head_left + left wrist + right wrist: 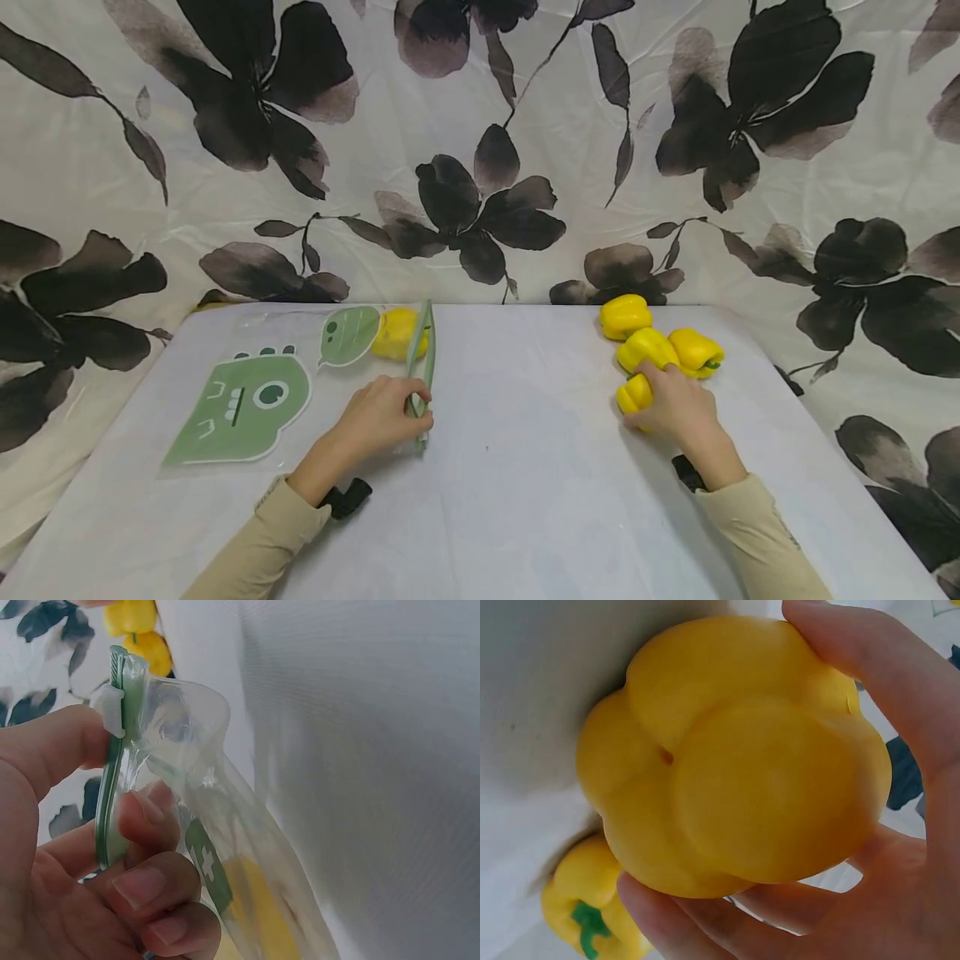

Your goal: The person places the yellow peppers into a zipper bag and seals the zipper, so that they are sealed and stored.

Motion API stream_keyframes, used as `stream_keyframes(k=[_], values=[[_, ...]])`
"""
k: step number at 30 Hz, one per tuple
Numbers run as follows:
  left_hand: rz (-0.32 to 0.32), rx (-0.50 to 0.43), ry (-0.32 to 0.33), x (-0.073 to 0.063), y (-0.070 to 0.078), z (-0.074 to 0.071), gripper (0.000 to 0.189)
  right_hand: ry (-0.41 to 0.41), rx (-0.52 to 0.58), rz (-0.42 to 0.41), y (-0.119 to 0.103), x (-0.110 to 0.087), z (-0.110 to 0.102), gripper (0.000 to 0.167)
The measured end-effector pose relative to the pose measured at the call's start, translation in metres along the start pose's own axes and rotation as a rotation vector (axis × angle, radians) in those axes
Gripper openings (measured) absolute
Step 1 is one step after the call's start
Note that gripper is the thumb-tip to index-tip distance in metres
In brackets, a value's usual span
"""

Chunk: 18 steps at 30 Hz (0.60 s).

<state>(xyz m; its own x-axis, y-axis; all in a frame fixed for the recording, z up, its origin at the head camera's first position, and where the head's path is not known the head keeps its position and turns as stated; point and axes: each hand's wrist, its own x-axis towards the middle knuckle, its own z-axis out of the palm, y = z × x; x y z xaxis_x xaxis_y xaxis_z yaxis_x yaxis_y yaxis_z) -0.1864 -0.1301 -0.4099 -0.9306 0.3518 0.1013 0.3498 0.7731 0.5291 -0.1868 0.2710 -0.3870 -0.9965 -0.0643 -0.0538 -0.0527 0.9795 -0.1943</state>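
A clear zip bag with a green cartoon creature print lies on the left of the table. My left hand holds its green-edged mouth, which stands up from the table. A white slider sits on the zip by the thumb. Inside the bag is a yellow bell pepper, seen through the plastic. On the right, my right hand grips another yellow bell pepper, thumb on one side and fingers on the other. Just beyond that hand are three more yellow peppers, close together.
A white cloth covers the table. Behind its far edge hangs a pale curtain with dark flowers. Both wrists wear a black camera strap.
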Motion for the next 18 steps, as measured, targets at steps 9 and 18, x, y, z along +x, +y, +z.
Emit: stream_keyframes(k=[9,18], values=[[-0.021,-0.007,-0.005,-0.001,0.002,0.001,0.021,0.098,0.093,-0.027,-0.017,0.007,-0.012,0.066],[-0.029,-0.011,-0.006,-0.001,0.006,0.001,0.022,0.15,0.387,-0.055,-0.056,0.028,-0.039,0.084]])
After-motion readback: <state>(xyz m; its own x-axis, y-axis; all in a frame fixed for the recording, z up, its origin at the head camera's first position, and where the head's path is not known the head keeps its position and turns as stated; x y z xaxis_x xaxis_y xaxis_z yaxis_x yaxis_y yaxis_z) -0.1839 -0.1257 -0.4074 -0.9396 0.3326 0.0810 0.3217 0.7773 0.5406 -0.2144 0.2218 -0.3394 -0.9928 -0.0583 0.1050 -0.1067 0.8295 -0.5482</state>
